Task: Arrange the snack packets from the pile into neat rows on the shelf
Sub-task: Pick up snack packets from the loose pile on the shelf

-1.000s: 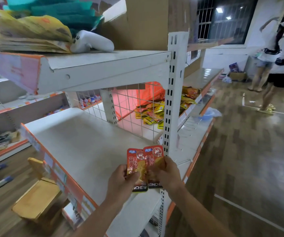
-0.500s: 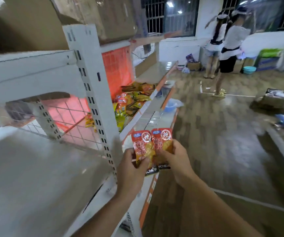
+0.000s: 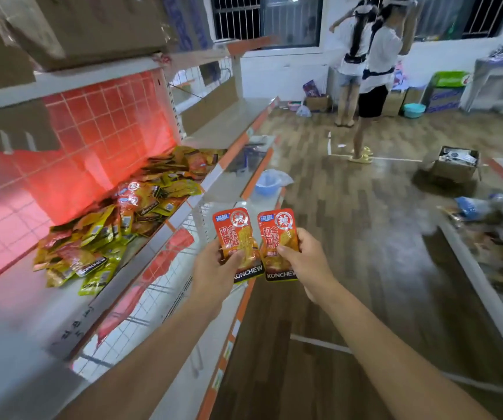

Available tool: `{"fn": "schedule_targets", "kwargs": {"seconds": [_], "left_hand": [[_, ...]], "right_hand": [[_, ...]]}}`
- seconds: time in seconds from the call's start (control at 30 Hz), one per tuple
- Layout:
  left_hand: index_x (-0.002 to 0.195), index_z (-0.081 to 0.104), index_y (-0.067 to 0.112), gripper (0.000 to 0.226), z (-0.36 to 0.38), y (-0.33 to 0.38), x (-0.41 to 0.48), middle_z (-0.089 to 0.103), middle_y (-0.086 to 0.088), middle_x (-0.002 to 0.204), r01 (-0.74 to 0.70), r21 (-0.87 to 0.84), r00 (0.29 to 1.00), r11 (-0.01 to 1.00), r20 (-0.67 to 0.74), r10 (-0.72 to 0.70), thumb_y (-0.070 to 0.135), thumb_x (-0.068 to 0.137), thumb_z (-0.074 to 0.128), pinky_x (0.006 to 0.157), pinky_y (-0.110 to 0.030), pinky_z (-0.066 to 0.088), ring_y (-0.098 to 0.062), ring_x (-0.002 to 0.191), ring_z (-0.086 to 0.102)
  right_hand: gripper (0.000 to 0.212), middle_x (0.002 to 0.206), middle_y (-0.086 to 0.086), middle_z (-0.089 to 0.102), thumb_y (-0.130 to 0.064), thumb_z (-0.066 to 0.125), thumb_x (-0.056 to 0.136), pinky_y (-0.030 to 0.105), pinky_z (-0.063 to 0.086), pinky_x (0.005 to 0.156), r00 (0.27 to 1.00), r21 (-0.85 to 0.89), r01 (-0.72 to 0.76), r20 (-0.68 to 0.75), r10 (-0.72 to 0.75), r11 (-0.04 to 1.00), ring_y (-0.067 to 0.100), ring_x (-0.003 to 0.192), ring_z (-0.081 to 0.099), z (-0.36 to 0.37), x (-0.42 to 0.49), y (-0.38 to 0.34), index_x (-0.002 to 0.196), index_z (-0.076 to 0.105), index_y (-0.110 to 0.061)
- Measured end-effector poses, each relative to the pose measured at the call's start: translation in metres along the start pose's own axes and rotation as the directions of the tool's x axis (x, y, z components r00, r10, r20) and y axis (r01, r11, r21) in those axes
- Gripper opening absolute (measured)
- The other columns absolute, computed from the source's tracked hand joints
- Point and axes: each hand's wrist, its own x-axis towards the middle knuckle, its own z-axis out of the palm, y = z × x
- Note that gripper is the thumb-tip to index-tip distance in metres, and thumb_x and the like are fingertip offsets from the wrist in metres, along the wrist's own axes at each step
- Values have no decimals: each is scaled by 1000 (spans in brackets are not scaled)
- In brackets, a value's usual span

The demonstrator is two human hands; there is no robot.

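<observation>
L hand, R hand, both bare; forearms bare too

Left packet and right packet: red-orange, yellow snack print, black bottom band with white lettering. Pile mixes yellow, orange, red packets; shelf grey-white with orange edge strip. Back panel red, pale grid lines; floor brown wood planks.

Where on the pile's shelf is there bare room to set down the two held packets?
Bare shelf shows on the near side of the pile, toward the camera, and again past its far end. The middle, from the red wall to the front edge, is crowded.
</observation>
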Motion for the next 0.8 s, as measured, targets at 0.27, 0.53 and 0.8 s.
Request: {"fn": "schedule_targets", "kwargs": {"seconds": [0.27, 0.53, 0.8], "left_hand": [[103, 60, 27, 17, 62, 0, 121, 69, 12, 93, 58, -12, 997, 998, 42, -58, 21, 89, 66, 62, -17, 48, -2, 81, 67], [105, 57, 30, 19, 115, 9, 289, 67, 14, 97, 33, 15, 991, 999, 130, -35, 26, 88, 66, 78, -25, 52, -7, 89, 65], [104, 56, 34, 18, 166, 11, 425, 64, 17, 95, 5, 28, 987, 1000, 162, -10, 31, 88, 66, 72, -15, 50, -4, 85, 64]], "right_hand": [[22, 108, -8, 64, -22, 60, 93, 30, 53, 87, 1000, -46, -9, -12, 9, 999, 8, 100, 62, -28, 129, 14, 112, 52, -28], [20, 106, -9, 65, -21, 60, 93, 36, 54, 89, 999, -42, -25, -38, 23, 999, 8, 99, 63, -37, 297, 3, 110, 52, -28], [22, 104, -10, 67, -18, 58, 94, 41, 53, 93, 999, 4, -40, -22, 40, 999, 10, 98, 65, -51, 445, 9, 114, 55, -27]]}}
